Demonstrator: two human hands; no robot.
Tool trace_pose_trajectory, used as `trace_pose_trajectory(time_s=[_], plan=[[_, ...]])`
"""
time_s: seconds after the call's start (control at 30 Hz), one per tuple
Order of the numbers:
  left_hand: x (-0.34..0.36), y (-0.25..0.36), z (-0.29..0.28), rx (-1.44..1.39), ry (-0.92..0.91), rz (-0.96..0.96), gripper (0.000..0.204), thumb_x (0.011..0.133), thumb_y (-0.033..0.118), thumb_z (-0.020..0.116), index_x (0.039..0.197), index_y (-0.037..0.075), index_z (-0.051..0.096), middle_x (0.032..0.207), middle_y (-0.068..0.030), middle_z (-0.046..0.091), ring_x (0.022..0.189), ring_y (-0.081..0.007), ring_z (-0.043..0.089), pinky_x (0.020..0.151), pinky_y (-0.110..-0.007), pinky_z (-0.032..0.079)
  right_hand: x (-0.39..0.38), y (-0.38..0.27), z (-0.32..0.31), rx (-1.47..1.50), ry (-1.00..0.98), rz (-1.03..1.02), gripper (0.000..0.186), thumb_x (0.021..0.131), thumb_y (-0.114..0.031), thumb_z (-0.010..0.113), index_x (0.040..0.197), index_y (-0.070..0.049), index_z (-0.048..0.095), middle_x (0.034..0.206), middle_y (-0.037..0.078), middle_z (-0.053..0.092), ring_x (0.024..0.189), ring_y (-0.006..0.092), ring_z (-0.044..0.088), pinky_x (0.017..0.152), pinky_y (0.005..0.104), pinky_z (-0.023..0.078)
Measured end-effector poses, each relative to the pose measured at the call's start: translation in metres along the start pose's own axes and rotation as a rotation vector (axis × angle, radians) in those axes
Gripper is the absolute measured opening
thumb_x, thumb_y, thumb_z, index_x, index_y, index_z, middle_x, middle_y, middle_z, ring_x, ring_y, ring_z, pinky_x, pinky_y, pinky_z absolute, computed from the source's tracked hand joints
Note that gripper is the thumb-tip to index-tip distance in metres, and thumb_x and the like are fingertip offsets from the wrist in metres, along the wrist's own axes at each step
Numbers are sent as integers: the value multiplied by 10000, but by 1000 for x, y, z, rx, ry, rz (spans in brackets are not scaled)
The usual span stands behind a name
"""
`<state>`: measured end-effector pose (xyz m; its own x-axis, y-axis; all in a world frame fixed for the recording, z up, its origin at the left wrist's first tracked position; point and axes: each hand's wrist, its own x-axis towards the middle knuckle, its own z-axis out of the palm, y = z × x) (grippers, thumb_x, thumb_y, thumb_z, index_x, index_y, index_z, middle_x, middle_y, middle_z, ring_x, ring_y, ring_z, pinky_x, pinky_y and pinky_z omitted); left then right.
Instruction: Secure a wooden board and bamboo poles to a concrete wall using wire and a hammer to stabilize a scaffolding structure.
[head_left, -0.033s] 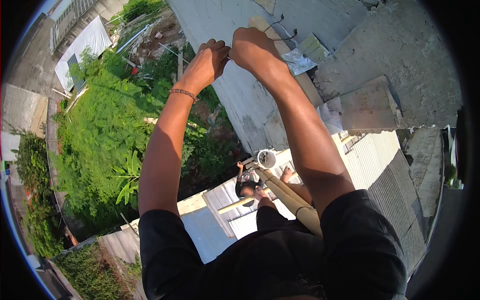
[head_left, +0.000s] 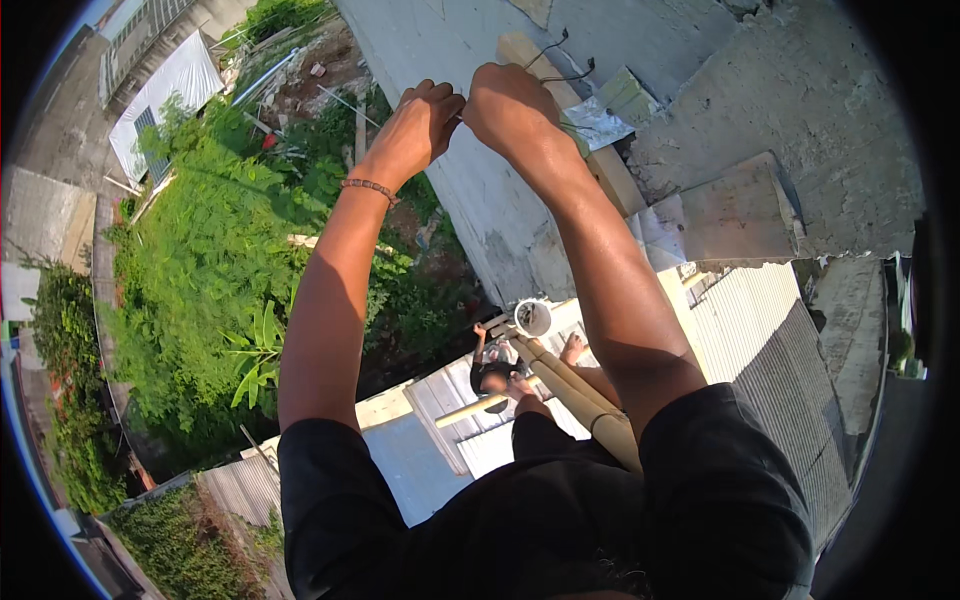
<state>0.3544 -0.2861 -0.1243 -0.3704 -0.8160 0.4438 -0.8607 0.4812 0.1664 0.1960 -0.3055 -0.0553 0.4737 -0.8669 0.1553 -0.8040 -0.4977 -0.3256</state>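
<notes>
Both my arms reach forward over a grey concrete wall [head_left: 475, 215]. My left hand [head_left: 418, 125] is closed, a beaded bracelet [head_left: 368, 186] around its wrist. Just to its right is my right hand [head_left: 512, 112], curled into a fist. The two nearly touch, and a small thin bit shows between them; its kind is too small to tell. Behind my right hand lies a wooden board [head_left: 615, 180], with dark bent wires [head_left: 572, 75] sticking out past it. A silvery crumpled sheet [head_left: 598, 125] sits beside the board.
Bamboo poles [head_left: 585, 400] slant beneath me, beside a white bucket [head_left: 537, 318]. Another person [head_left: 490, 375] is far below on the left of the poles. Corrugated roofing [head_left: 775, 350] lies at right; green bushes [head_left: 200, 260] grow at a drop on the left.
My right hand and forearm have shifted slightly down and rightward. The left hand stays almost where it was.
</notes>
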Motion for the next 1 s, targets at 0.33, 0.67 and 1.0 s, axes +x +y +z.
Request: trace_pose_trajectory(time_s=[0.33,0.67,1.0], plan=[[2,6,16,-123,5,70,104,804,-32,611,898,9,628,901,-143,577,911,-355,532,812,-443,468,-62,19,69,554,201,181,217,960,-104,523,1131,25,561,653,170,643,578,302,646,562,438,472],[6,16,25,-305,-147,53,96,877,13,554,935,23,630,906,-126,591,941,-336,552,825,-437,476,-90,36,119,1527,315,393,199,992,-122,566,1163,-20,569,586,-72,393,539,27,300,496,257,274],[9,23,30,-438,-280,-47,117,940,62,520,980,15,619,983,-133,625,982,-336,582,858,-434,467,-99,47,143,1029,519,253,171,981,-103,561,1110,-28,645,597,-20,423,575,71,360,538,259,338]])
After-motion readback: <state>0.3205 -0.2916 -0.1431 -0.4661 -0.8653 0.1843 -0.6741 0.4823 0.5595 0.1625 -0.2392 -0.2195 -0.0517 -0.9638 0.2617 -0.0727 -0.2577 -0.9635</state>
